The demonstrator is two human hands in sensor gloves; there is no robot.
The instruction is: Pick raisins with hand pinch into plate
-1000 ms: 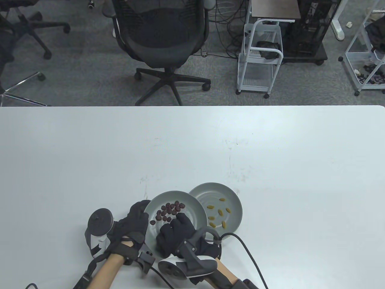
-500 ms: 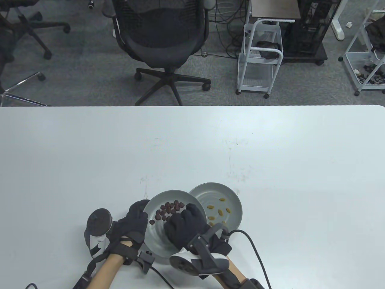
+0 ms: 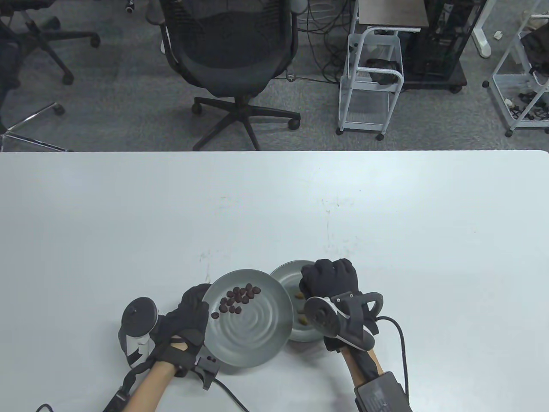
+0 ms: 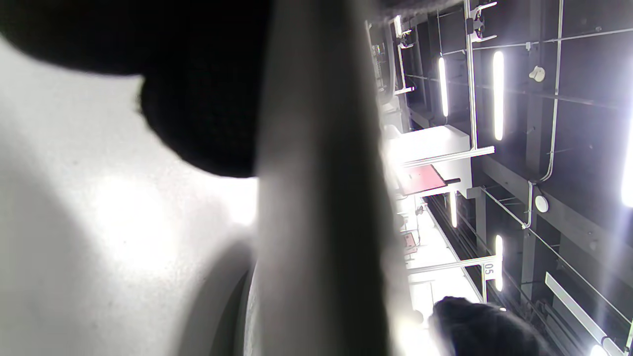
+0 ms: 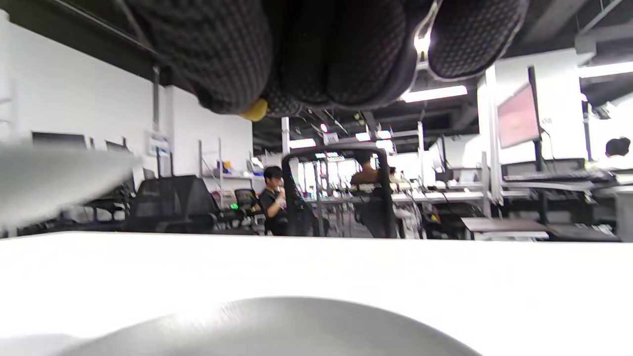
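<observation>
My left hand point(image 3: 191, 312) grips the left rim of a grey plate point(image 3: 257, 339) and holds it tilted, overlapping a second grey plate point(image 3: 284, 272). Several dark raisins point(image 3: 238, 297) lie in the held plate's far left part. My right hand point(image 3: 327, 278) hovers over the second plate, which holds yellow raisins point(image 3: 301, 308), mostly hidden by the hand. In the right wrist view my fingertips point(image 5: 232, 94) pinch one yellow raisin point(image 5: 254, 110) above that plate point(image 5: 277, 326). The left wrist view shows the held plate edge-on point(image 4: 316, 198).
The white table point(image 3: 274, 206) stretches far and wide beyond the plates. A black office chair point(image 3: 231, 51) and a white cart point(image 3: 371, 81) stand on the floor past the far edge. Cables trail from both wrists at the front edge.
My right hand has moved from above the dark raisins rightward to over the yellow-raisin plate. The left hand's plate has risen and tilted, now overlapping the other plate more.
</observation>
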